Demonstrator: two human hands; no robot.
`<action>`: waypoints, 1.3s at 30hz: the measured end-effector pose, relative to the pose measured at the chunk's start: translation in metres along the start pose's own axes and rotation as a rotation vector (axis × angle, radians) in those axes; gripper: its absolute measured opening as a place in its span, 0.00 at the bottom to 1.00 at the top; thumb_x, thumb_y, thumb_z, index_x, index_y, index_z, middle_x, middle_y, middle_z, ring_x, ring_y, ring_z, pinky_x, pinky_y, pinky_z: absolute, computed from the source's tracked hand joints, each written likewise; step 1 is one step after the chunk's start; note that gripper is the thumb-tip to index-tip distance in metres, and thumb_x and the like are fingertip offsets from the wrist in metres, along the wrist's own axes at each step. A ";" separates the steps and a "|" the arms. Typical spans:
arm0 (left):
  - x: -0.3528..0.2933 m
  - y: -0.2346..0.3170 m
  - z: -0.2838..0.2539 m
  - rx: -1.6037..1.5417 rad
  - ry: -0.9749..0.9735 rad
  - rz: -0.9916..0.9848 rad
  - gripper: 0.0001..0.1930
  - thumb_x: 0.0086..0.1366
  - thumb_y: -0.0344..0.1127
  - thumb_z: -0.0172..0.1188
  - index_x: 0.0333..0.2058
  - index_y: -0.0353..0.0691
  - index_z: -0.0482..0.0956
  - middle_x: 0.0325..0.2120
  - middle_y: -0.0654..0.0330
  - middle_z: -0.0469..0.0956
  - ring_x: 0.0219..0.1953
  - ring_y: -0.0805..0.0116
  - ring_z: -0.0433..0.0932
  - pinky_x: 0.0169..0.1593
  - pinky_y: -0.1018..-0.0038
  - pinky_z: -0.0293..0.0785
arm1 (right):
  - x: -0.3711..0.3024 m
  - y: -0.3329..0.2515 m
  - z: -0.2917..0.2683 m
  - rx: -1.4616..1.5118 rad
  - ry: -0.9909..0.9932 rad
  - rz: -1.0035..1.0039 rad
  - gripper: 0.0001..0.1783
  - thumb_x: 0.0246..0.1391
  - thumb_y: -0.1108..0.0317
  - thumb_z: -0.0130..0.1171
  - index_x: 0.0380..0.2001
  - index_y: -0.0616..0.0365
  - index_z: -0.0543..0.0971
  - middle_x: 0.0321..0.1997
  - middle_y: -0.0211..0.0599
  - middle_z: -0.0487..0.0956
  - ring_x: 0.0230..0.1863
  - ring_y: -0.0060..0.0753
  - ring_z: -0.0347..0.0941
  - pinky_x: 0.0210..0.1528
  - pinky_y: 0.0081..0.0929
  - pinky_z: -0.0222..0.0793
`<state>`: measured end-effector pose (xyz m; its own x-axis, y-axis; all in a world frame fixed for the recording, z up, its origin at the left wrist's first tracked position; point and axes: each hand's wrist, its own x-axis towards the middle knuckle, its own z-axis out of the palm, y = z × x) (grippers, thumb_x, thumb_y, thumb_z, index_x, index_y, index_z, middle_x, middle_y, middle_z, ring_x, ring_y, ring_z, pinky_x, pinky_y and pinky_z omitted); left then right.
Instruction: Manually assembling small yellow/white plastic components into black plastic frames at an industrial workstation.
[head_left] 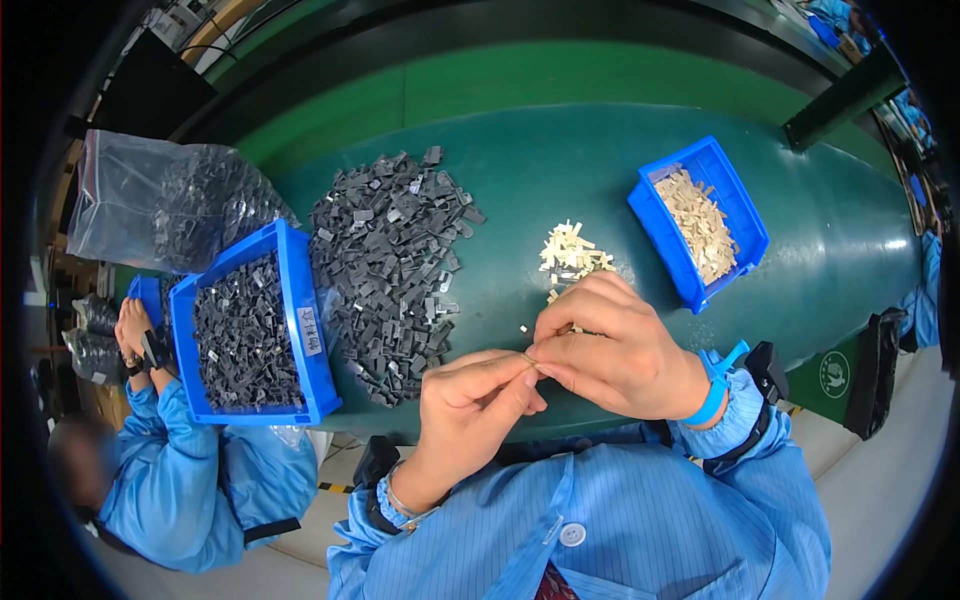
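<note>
Pinches a tiny piece (531, 361) between the closely drawn fingertips of the left hand (462, 412) and the right hand (622, 348); cannot tell its kind. Holds it above the near side of the green tabletop (540, 160). Has a small pile of cream pieces (566, 246) just beyond the right hand, and a broad heap of dark grey parts (385, 260) beyond the left. Farther out, has 2 blue bins (325, 385): at left with dark parts, at right with tan pieces (700, 225).
</note>
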<state>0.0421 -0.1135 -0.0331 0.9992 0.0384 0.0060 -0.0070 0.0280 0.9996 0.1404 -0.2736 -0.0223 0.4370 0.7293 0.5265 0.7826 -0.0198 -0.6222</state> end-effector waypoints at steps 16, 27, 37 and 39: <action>-0.001 0.007 0.005 -0.286 0.148 -0.264 0.11 0.62 0.31 0.53 0.32 0.26 0.77 0.23 0.51 0.78 0.19 0.69 0.77 0.22 0.78 0.75 | -0.017 -0.007 0.009 0.996 0.127 0.778 0.09 0.52 0.74 0.57 0.37 0.66 0.76 0.29 0.32 0.77 0.31 0.16 0.73 0.31 0.14 0.68; -0.007 0.005 0.001 -0.176 0.081 -0.241 0.10 0.62 0.31 0.54 0.34 0.28 0.77 0.24 0.54 0.78 0.23 0.72 0.77 0.27 0.80 0.74 | -0.016 -0.010 0.016 0.920 0.088 0.748 0.05 0.51 0.75 0.55 0.32 0.67 0.75 0.26 0.30 0.77 0.29 0.14 0.71 0.31 0.14 0.67; -0.002 -0.001 -0.005 -0.139 0.151 0.006 0.07 0.56 0.22 0.58 0.35 0.29 0.78 0.37 0.53 0.75 0.36 0.72 0.75 0.39 0.80 0.72 | -0.015 -0.008 0.016 0.868 0.050 0.711 0.05 0.51 0.75 0.56 0.32 0.66 0.76 0.26 0.29 0.76 0.27 0.14 0.69 0.29 0.15 0.66; -0.001 -0.002 -0.003 -0.161 0.189 0.006 0.07 0.56 0.22 0.58 0.35 0.29 0.78 0.38 0.53 0.74 0.36 0.72 0.74 0.39 0.80 0.71 | -0.014 -0.009 0.015 0.903 0.075 0.744 0.06 0.51 0.74 0.56 0.32 0.66 0.76 0.26 0.30 0.76 0.27 0.14 0.69 0.29 0.15 0.66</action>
<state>0.0414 -0.1106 -0.0353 0.9743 0.2252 -0.0089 -0.0339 0.1855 0.9821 0.1206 -0.2730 -0.0329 0.7031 0.6997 -0.1267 -0.2627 0.0901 -0.9607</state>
